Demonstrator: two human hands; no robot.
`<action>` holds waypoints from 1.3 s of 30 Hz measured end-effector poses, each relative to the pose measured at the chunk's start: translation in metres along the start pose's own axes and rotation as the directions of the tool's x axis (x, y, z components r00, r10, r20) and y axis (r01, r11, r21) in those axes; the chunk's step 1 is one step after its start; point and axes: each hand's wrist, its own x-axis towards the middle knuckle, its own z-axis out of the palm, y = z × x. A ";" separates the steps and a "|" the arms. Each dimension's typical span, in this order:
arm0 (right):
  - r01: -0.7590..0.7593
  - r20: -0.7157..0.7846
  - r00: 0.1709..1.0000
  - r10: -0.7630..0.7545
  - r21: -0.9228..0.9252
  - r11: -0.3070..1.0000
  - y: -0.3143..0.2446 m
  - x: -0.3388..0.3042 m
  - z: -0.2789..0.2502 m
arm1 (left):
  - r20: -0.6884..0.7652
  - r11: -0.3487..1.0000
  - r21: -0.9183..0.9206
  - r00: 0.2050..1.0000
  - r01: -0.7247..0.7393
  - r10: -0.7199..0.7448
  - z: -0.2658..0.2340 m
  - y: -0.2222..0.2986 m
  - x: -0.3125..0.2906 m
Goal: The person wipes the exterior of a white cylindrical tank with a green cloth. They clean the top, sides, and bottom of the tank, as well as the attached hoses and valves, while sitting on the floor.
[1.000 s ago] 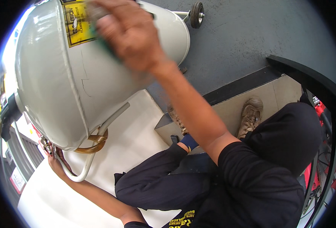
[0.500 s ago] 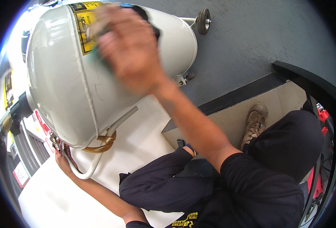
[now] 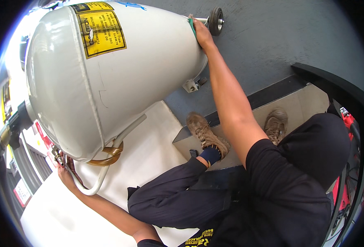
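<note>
A large white metal tank (image 3: 145, 57) lies tilted on its side, with a yellow warning label (image 3: 104, 33) and a blue mark on its upper face. My right hand (image 3: 202, 35) is at its far right end, pressing a green cloth (image 3: 192, 28) against the rim. At the near left end, my left hand (image 3: 69, 175) is closed round a bent white tube handle (image 3: 93, 190), beside a small brass fitting (image 3: 58, 156); some of its fingers are hidden. A clear amber hose (image 3: 112, 155) loops round the handle's other arm.
A wheel (image 3: 217, 21) and a caster bracket (image 3: 194, 85) stick out from the tank's right end. White sheeting (image 3: 149, 140) lies underneath, beside a tiled step (image 3: 231, 136) with my shoes on it. Black curved metal bars (image 3: 334, 82) stand at right.
My right hand has moved right with the cloth, from over the label to the tank's end, uncovering the label. One foot has come into view on the step. My left hand stays put.
</note>
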 end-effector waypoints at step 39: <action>0.496 -0.036 0.829 -0.558 0.507 0.704 -0.280 -0.186 -0.003 | -0.026 0.945 0.130 0.952 -0.300 0.305 0.099 0.086 -0.132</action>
